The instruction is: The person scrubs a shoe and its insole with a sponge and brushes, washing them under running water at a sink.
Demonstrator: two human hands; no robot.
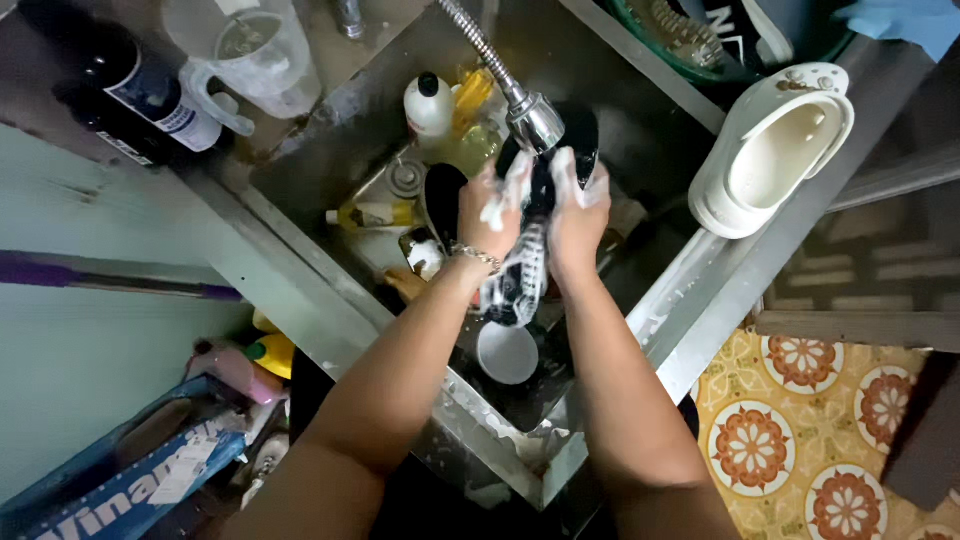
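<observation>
At far left a dark bottle (120, 85) and a clear plastic measuring jug (250, 55) stand on the counter beside the steel sink (330, 130), apparently parked out of the wet zone. Below them, under the counter edge, a yellow bottle (275, 352) and a blue carton (120, 470) are stowed. Inside the sink's rear corner sit a white bottle with a black cap (430, 102) and yellowish bottles (375, 213), kept within reach of the wash point. At centre, the left hand (490, 215), wearing a bracelet at the wrist, is closed around the upper part of a dark, soapy shoe (525, 265); the right hand (578, 220) is clasped on its other side, so both grip it. The shoe hangs toe-down over the basin, directly beneath the flexible tap head (535, 120), evidently so that suds drain into the sink. Foam covers both hands. A white bowl (507, 352) lies on the sink bottom below the shoe. To the right, a cream clog (775, 150) rests on its side on the sink's rim. A green basin (700, 50) stands behind, above patterned floor tiles (800, 440).
</observation>
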